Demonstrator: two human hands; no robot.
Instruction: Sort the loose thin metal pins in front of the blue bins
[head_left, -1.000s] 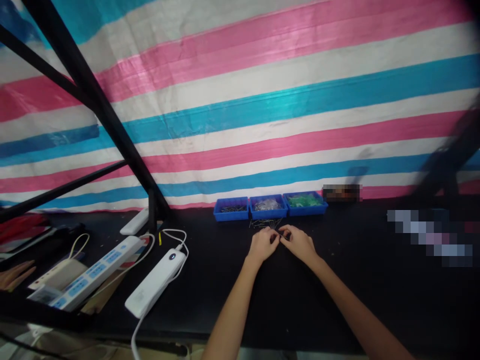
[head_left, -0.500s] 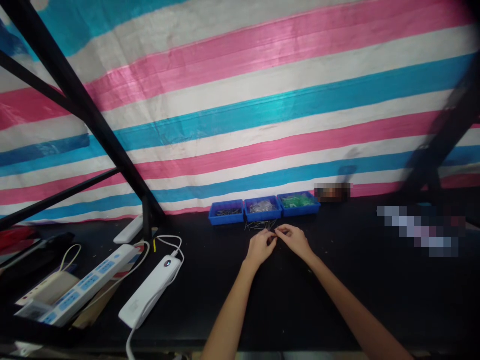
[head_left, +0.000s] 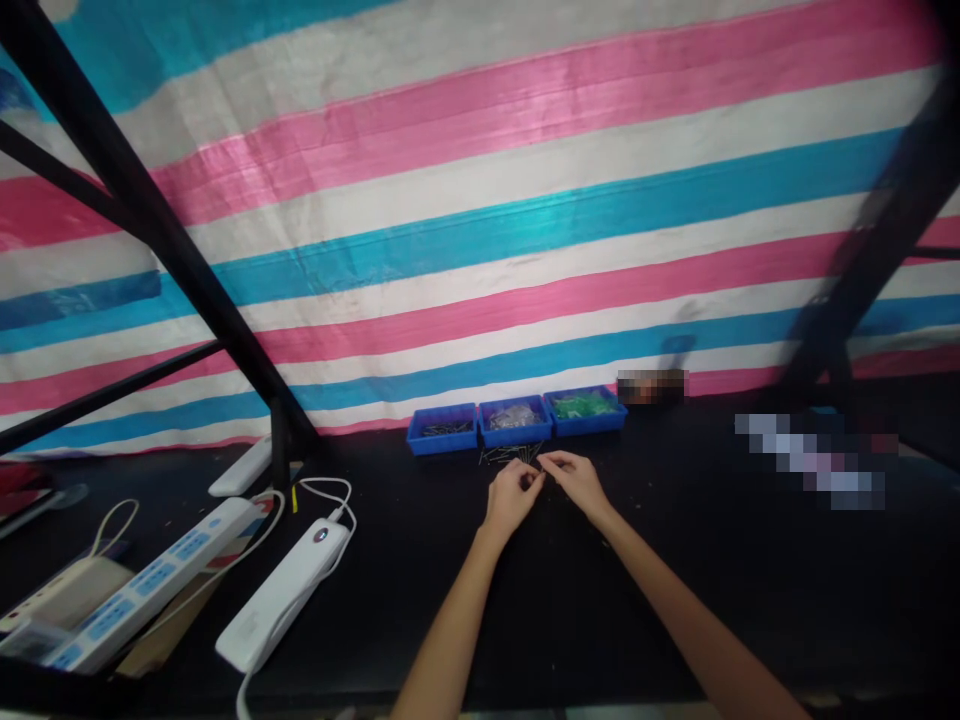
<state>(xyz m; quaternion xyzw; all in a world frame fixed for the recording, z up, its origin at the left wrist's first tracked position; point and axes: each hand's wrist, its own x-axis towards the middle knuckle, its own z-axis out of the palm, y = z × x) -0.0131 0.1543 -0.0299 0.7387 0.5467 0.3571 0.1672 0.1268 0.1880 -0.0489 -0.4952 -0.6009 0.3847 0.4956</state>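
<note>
My left hand [head_left: 512, 496] and my right hand [head_left: 577, 480] meet fingertip to fingertip just above the black table. Both are closed in a pinch; whatever lies between the fingers is too small to make out. Right behind them several thin metal screws or nails [head_left: 499, 455] lie loose. Beyond stand three blue bins in a row. The left bin [head_left: 442, 445] holds dark thin pieces like the loose ones, the middle bin [head_left: 516, 436] clear plastic pieces, and the right bin [head_left: 589, 424] green plastic pieces.
On the left lie a white power bank [head_left: 281, 590] with a cable, a long power strip [head_left: 157, 580] and a white box [head_left: 75, 590]. Black metal frame bars [head_left: 187, 290] rise at the left. A striped tarp [head_left: 480, 230] hangs behind the table. Blurred-out items lie at the right.
The whole view has shifted slightly, so the bins and table items sit a little further left. My hands stay pinched close together by the loose metal pieces.
</note>
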